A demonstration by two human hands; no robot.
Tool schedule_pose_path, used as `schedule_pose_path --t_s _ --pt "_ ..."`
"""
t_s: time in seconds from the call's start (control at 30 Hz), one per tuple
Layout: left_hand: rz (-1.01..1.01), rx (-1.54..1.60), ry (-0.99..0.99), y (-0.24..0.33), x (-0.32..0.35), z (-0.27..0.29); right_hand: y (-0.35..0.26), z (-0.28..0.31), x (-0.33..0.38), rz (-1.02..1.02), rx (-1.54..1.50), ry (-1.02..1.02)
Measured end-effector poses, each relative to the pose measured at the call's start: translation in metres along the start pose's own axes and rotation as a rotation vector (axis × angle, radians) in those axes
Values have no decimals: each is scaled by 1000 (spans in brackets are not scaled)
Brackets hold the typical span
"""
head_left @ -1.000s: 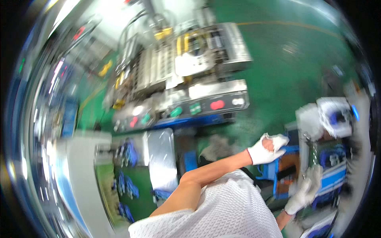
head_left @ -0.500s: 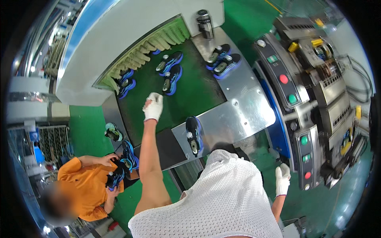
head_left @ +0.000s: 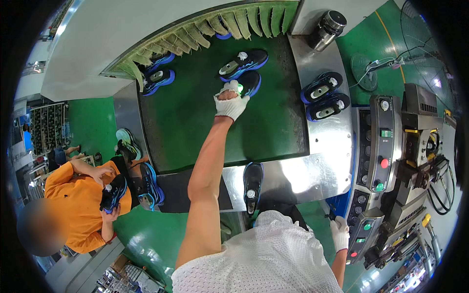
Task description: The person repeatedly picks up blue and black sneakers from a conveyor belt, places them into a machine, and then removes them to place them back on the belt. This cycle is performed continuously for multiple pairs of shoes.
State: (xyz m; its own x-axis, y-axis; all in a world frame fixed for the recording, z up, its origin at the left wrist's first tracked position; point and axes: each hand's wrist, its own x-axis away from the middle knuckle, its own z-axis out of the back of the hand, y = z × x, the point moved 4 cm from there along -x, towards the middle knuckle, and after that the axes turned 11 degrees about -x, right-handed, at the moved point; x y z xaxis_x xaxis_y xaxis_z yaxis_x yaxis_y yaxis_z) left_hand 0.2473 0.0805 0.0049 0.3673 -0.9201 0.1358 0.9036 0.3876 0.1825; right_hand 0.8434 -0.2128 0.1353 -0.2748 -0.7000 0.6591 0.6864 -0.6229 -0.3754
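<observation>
My left hand (head_left: 231, 101), in a white glove with bare fingertips, reaches over the green belt. Its curled fingers close on the near end of a black and blue sports shoe (head_left: 252, 83), hiding part of it. A matching shoe (head_left: 244, 64) lies just beyond. My right hand (head_left: 339, 233), gloved too, hangs low at my right beside the machine, its fingers loosely apart and nothing visible in them. One shoe (head_left: 253, 183) rests on the metal ledge before me; a pair, a nearer shoe (head_left: 328, 107) and a farther shoe (head_left: 322, 87), sits on the right plate.
A strip curtain (head_left: 215, 29) hangs at the belt's far end, with shoes at its left. A steel flask (head_left: 328, 30) stands far right. The machine panel (head_left: 382, 146) rises at right. A co-worker in an orange shirt (head_left: 83, 200) holds a shoe (head_left: 113, 193) at left.
My left hand has moved forward and right, onto the nearer shoe of the pair on the belt. The view has turned, and the right hand still hangs low near the machine.
</observation>
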Motion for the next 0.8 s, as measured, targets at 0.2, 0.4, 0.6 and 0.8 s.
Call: schedule_pose_path --t_s 0.2,0.4,0.6,0.8 --pt "-17 380 -120 60 101 95 -134 -24 -37 372 -139 -51" --pt "-144 1390 -412 163 232 138 -142 -75 -45 97 -1512 -745" --pt "-431 1416 -459 291 264 155 -117 -15 0 166 -1759 -602" --pt "-771 1293 -708 454 293 168 -59 88 26 235 -2109 -678"
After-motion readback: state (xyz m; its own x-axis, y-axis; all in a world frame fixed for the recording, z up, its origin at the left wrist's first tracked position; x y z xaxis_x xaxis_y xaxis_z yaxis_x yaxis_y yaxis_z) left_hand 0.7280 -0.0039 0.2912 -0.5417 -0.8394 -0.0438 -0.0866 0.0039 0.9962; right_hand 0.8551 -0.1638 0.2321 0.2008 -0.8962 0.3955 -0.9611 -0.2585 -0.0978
